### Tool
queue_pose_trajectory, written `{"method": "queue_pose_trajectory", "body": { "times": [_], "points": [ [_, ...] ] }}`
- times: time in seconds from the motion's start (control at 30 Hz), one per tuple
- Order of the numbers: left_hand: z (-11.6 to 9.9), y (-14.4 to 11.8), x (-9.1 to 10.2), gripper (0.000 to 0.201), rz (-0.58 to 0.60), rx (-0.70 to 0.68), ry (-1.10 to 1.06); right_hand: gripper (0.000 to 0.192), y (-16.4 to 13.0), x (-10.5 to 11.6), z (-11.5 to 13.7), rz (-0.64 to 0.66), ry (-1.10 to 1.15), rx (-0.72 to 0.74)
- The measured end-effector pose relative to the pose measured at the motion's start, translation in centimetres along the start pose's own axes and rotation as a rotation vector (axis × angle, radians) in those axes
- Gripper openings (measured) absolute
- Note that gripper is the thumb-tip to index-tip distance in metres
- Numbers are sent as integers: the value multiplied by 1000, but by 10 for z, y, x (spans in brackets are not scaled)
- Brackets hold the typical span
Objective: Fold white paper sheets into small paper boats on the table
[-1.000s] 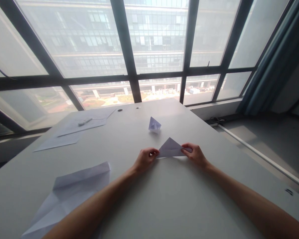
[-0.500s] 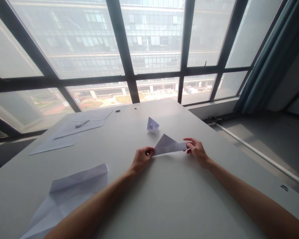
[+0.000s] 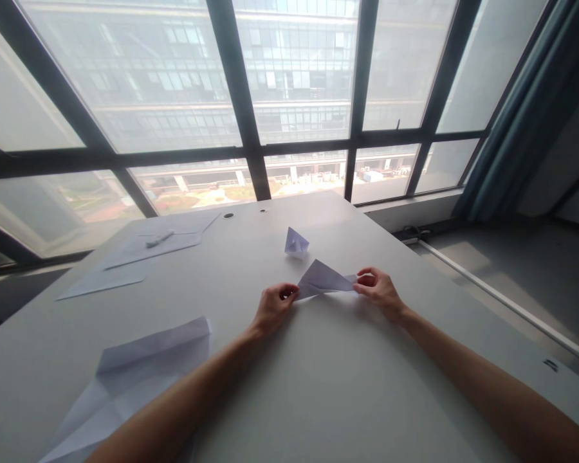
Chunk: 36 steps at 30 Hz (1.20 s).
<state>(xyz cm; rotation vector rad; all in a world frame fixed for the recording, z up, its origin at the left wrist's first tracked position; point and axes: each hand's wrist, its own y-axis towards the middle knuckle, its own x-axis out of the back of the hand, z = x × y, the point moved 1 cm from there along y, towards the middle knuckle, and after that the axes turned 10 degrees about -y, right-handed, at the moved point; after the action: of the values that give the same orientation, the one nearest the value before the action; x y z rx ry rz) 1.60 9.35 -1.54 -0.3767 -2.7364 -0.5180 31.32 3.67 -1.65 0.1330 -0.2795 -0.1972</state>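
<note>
Window-side grey table (image 3: 318, 386): left hand (image 3: 273, 307) and right hand (image 3: 379, 290) pinch opposite corners of a half-folded paper triangle (image 3: 324, 279); finished paper boat (image 3: 296, 242) sits at 12 o'clock; further folds look left.

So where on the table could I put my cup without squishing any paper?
Bare table lies between the two forearms, below the folded paper triangle pinched by the left hand and right hand. The right side toward the table edge is bare too. The left is crowded: a creased sheet near, flat sheets far. A small paper boat sits behind the triangle.
</note>
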Motion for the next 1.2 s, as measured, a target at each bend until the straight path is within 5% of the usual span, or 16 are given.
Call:
{"method": "queue_pose_trajectory", "body": {
  "times": [0.2, 0.4, 1.0, 1.2],
  "points": [
    [1, 0, 0, 27, 0, 17, 4, 48, 1, -1, -1, -18, -9, 28],
    [-2, 0, 0, 27, -4, 16, 5, 26, 2, -1, -4, -54, -139, 49],
    [0, 2, 3, 26, -48, 21, -86, 35, -8, -10, 0, 226, -124, 297],
    [-1, 1, 1, 24, -33, -6, -60, 24, -6, -11, 2, 120, -272, 346]
  ]
}}
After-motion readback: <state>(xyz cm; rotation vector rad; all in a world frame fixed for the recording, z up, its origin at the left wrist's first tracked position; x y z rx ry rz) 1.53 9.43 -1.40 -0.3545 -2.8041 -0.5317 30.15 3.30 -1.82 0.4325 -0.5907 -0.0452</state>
